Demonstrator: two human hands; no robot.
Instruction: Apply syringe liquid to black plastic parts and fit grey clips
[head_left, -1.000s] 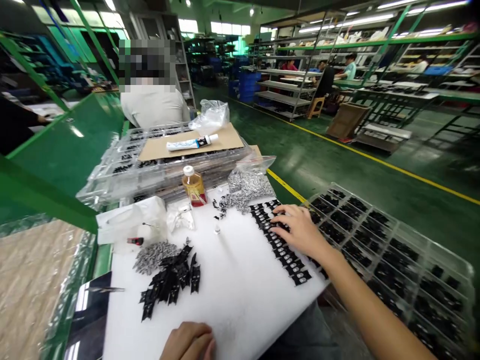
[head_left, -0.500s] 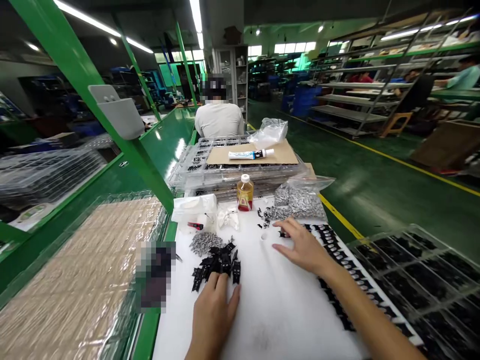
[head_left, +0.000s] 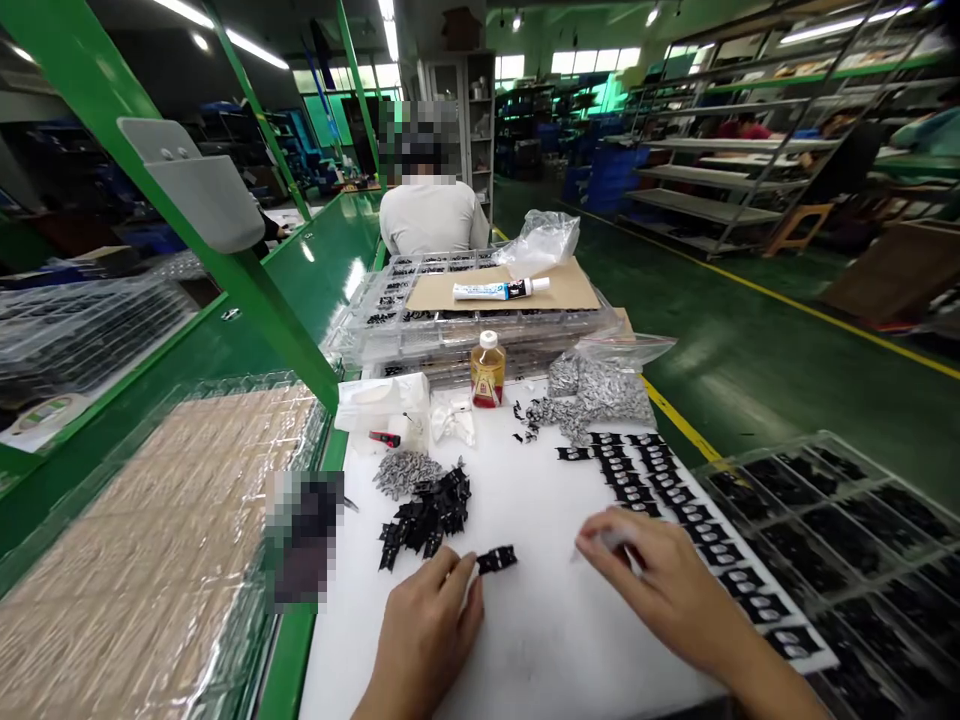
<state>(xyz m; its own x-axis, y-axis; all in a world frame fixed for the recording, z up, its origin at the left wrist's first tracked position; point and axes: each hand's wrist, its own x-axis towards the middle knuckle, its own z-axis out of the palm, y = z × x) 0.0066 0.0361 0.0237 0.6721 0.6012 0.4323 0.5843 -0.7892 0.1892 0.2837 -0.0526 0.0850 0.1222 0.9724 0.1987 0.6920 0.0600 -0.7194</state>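
Left hand (head_left: 431,615) pinches a black part (head_left: 497,559) by its end, fingertips nearly together, towards the near edge of the bench (head_left: 540,650), right hand (head_left: 664,580) curls round some small pale thing (head_left: 619,539) nearer the right edge; from here, I'd grip lightly, leaving the part's face uncovered.

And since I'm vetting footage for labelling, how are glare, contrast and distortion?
Head view, left: glare streaks the green bench; head view, centre: the black part by the left hand contrasts well, the pale item in the right hand barely; head view, margins: seemingly stretched.
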